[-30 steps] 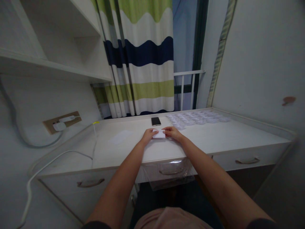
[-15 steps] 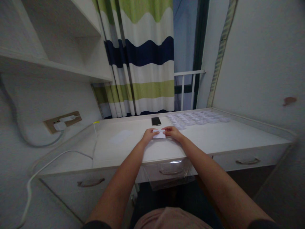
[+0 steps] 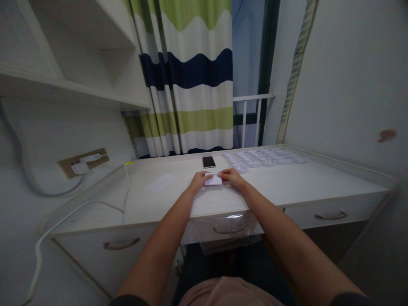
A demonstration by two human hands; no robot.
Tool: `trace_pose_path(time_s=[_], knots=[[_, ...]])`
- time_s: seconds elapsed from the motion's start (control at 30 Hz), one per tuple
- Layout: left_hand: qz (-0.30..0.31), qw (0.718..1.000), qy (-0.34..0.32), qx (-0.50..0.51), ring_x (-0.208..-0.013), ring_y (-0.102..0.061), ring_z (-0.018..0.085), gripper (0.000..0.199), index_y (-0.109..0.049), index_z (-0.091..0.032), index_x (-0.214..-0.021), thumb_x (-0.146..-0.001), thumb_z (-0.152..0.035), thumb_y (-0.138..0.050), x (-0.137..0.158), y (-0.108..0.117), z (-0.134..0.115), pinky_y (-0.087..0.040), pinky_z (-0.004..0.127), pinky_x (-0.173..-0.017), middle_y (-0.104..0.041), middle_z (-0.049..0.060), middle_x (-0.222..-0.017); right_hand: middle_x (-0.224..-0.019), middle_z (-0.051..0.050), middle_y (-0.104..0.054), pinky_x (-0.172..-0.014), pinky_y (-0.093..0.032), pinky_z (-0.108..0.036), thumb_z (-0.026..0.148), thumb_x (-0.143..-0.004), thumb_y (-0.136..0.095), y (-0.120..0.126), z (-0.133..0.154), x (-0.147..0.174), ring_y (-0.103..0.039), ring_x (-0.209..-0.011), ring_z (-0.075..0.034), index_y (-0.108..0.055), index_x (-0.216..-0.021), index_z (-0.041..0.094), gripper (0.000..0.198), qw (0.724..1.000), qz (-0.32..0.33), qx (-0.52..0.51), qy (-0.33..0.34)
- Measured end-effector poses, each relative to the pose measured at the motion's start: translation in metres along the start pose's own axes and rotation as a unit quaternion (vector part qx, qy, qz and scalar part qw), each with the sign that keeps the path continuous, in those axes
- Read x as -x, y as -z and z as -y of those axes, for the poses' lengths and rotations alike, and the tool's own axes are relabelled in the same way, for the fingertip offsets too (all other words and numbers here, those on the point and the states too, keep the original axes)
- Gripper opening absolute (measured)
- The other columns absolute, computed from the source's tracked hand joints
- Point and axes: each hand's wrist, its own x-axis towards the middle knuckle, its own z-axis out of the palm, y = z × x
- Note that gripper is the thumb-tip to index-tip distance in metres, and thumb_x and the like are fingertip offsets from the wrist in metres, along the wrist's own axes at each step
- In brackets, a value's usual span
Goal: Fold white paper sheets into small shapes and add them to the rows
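A small white piece of paper [image 3: 213,180], apparently folded, is held between both hands just above the desk. My left hand [image 3: 199,180] grips its left end, thumb on the near face and fingers behind. At the upper right corner, my right hand [image 3: 232,177] pinches the paper between thumb and fingers. Beyond the hands lies a dark phone [image 3: 209,162], flat on the desk. Rows of small white folded pieces [image 3: 264,158] cover the back right of the desk. Left of my hands rest flat white sheets [image 3: 162,182].
The white desk [image 3: 287,182] has drawers along its front. A clear plastic bag [image 3: 225,238] hangs over the front edge before me. On the left, a white cable [image 3: 86,203] crosses the desk edge near a wall socket [image 3: 83,163]. A striped curtain [image 3: 200,68] hangs behind.
The right thumb and fingers have shifted slightly up along the paper's right end. The left hand holds almost the same place, and the other things have not moved.
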Motion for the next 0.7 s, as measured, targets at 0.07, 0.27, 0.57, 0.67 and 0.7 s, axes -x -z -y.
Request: trace_pose_path(time_s=[0.07, 0.27, 0.57, 0.67, 0.7], knots=[[-0.008, 1.0, -0.011, -0.016, -0.05, -0.046, 0.009, 0.03, -0.064, -0.01, -0.066, -0.057, -0.038, -0.069, -0.0002, 0.0005, 0.0, -0.031, 0.02, -0.047, -0.058, 0.001, -0.054, -0.049, 0.001, -0.055, -0.049, -0.038, -0.021, 0.038, -0.051, -0.074, -0.0007, 0.0, 0.0005, -0.047, -0.046, -0.007, -0.065, -0.061, 0.011, 0.029, 1.0, 0.003, 0.002, 0.006], [-0.021, 0.998, -0.029, -0.051, -0.048, -0.044, 0.009, 0.028, -0.062, -0.011, -0.059, -0.057, -0.038, -0.068, 0.0017, -0.001, -0.0035, -0.03, 0.02, -0.046, -0.055, 0.0, -0.05, -0.051, 0.0, -0.057, -0.051, -0.041, -0.022, 0.04, -0.048, -0.075, -0.006, 0.0068, 0.0052, -0.049, -0.049, -0.008, -0.063, -0.057, 0.012, 0.031, 1.0, 0.001, -0.025, -0.013], [-0.021, 0.998, -0.017, -0.062, -0.049, -0.045, 0.009, 0.028, -0.065, -0.011, -0.063, -0.058, -0.038, -0.067, 0.0035, -0.0036, -0.0029, -0.031, 0.021, -0.046, -0.056, 0.001, -0.052, -0.047, 0.002, -0.052, -0.046, -0.037, -0.021, 0.042, -0.048, -0.073, -0.0084, 0.0065, 0.0043, -0.045, -0.044, -0.007, -0.059, -0.053, 0.013, 0.033, 1.0, 0.012, 0.0, -0.012], [-0.037, 0.996, -0.023, -0.08, -0.051, -0.047, 0.01, 0.023, -0.065, -0.011, -0.061, -0.058, -0.034, -0.067, 0.0013, -0.0042, -0.002, -0.031, 0.021, -0.047, -0.058, 0.001, -0.054, -0.048, 0.002, -0.053, -0.047, -0.038, -0.022, 0.042, -0.052, -0.07, -0.009, 0.0059, 0.0044, -0.046, -0.045, -0.008, -0.059, -0.055, 0.013, 0.031, 1.0, 0.011, 0.01, -0.008], [-0.039, 0.995, -0.025, -0.083, -0.051, -0.047, 0.01, 0.022, -0.065, -0.011, -0.06, -0.058, -0.033, -0.067, 0.0009, -0.0046, -0.0022, -0.032, 0.021, -0.047, -0.058, 0.001, -0.054, -0.049, 0.001, -0.053, -0.048, -0.039, -0.022, 0.041, -0.053, -0.07, -0.009, 0.0058, 0.0043, -0.047, -0.046, -0.008, -0.059, -0.056, 0.013, 0.03, 1.0, 0.01, 0.015, -0.007]])
